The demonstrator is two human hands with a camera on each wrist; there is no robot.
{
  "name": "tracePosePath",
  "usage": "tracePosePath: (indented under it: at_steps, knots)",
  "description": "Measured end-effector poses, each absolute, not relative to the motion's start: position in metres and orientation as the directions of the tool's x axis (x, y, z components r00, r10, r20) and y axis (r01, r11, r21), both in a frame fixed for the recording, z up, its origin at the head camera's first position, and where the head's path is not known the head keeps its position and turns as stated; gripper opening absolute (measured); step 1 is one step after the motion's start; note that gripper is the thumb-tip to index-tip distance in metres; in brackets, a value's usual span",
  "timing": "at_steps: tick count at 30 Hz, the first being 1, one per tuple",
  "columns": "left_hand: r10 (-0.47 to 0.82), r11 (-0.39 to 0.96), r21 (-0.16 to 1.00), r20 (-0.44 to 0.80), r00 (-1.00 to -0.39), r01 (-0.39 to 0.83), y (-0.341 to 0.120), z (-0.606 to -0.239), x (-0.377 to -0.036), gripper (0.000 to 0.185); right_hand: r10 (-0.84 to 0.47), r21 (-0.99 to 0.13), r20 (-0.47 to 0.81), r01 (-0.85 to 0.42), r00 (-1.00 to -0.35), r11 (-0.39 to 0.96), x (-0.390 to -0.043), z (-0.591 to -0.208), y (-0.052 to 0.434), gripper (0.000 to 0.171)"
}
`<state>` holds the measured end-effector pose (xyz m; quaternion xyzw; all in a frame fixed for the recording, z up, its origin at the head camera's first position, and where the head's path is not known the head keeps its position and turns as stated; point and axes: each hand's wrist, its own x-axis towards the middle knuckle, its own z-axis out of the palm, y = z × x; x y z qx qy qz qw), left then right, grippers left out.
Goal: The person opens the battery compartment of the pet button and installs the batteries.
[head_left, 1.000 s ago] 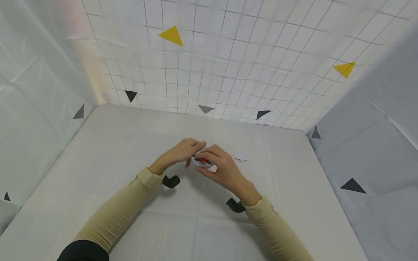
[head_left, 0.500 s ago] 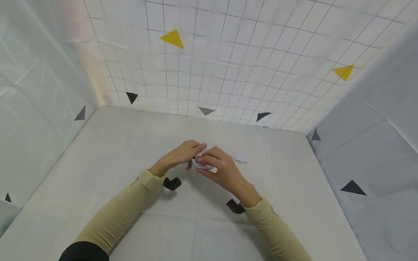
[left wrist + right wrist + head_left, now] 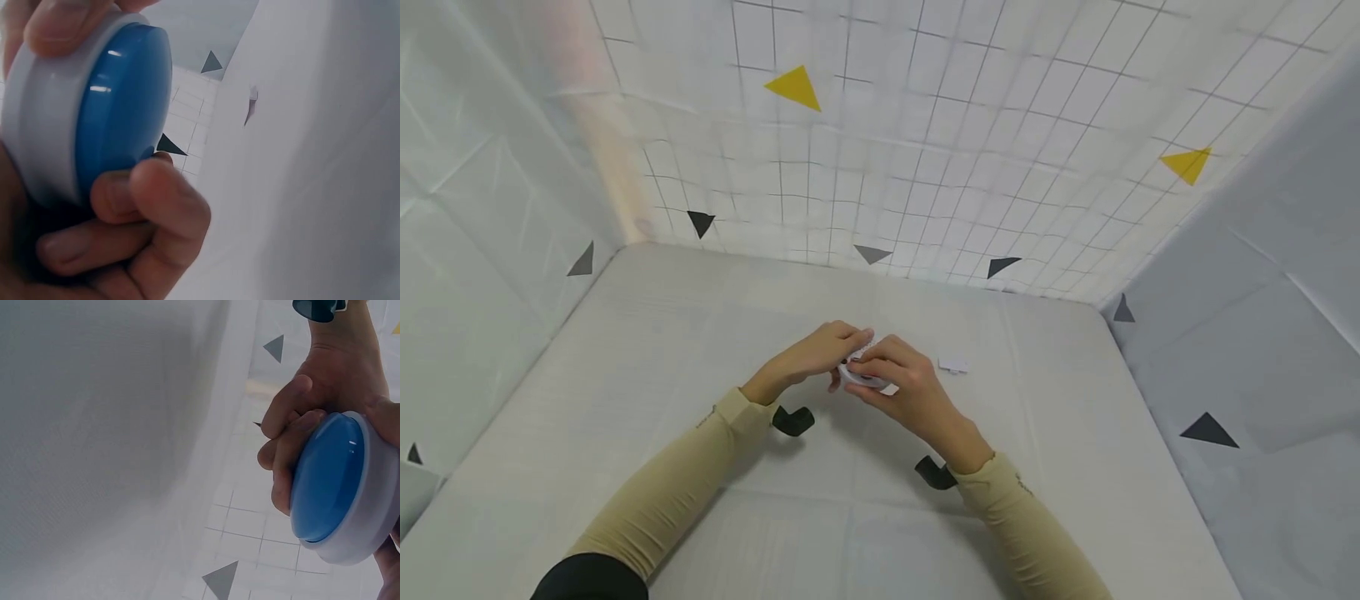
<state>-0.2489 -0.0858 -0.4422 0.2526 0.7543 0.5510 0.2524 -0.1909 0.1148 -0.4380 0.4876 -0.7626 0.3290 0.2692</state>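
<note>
One round white case (image 3: 44,112) with a blue domed face: my left hand (image 3: 816,350) and right hand (image 3: 902,387) both grip it above the desk (image 3: 662,350).

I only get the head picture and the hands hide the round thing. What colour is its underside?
Observer: Blue. The left wrist view shows the case with a glossy blue face inside a white rim.
Operator: Are both hands holding it?
Observer: Yes. In the right wrist view, fingers of the left hand curl over the blue face, and the right hand grips the rim.
Operator: Is the blue part flat?
Observer: No, it bulges outward like a dome; the wrist views show light glinting on its curve.
</note>
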Motion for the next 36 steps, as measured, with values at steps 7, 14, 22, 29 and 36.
tracePosePath:
  at_steps: [7,14,22,29,36]
  knots:
    - [0.664,0.254,0.963,-0.104,-0.741,0.093,-0.086,-0.441,-0.248,0.051,-0.532,-0.227,0.769,-0.929,-0.355,0.291,-0.191,-0.442,0.113,0.025]
    - [0.668,0.253,0.962,-0.098,-0.738,0.102,-0.087,-0.439,-0.248,0.051,-0.488,-0.226,0.8,-0.928,-0.351,0.296,-0.191,-0.445,0.11,0.026]
    - [0.638,0.269,0.958,-0.098,-0.764,0.101,-0.091,-0.439,-0.25,0.052,-0.466,-0.256,0.781,-0.894,-0.415,0.367,-0.189,-0.448,0.108,0.029]
    - [0.618,0.286,0.956,-0.131,-0.775,0.066,-0.098,-0.439,-0.252,0.052,-0.463,-0.268,0.772,-0.884,-0.435,0.383,-0.192,-0.449,0.108,0.028]
    - [0.6,0.32,0.943,-0.127,-0.79,0.091,-0.102,-0.438,-0.257,0.05,-0.431,-0.302,0.761,-0.853,-0.485,0.427,-0.195,-0.445,0.116,0.02]
